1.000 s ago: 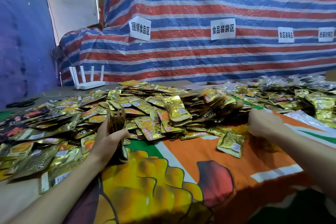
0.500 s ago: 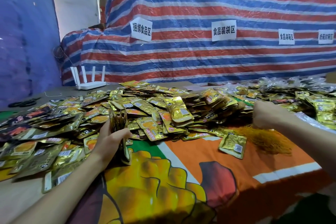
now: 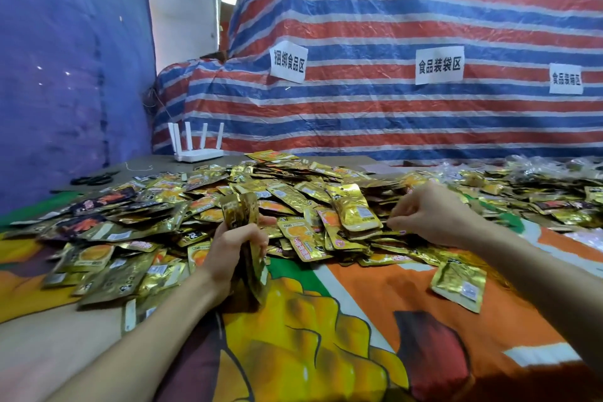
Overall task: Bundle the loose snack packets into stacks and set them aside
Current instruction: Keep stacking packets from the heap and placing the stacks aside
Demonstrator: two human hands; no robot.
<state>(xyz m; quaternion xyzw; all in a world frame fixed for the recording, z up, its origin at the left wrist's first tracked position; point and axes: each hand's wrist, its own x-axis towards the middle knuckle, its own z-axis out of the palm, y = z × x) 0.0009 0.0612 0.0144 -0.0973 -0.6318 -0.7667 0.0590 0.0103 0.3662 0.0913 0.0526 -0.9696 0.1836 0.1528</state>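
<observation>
My left hand [image 3: 233,246] is clenched round a stack of packets [image 3: 243,225] stood on edge, long axis upright, on the near table [image 3: 375,320]; my right hand [image 3: 430,214] pinches at the loose heap [image 3: 326,206] mid-table, though whether it grips a packet I cannot tell; the foil pouches look light, pliant and slippery, so I judge them best taken across the flat faces, near the middle.
</observation>
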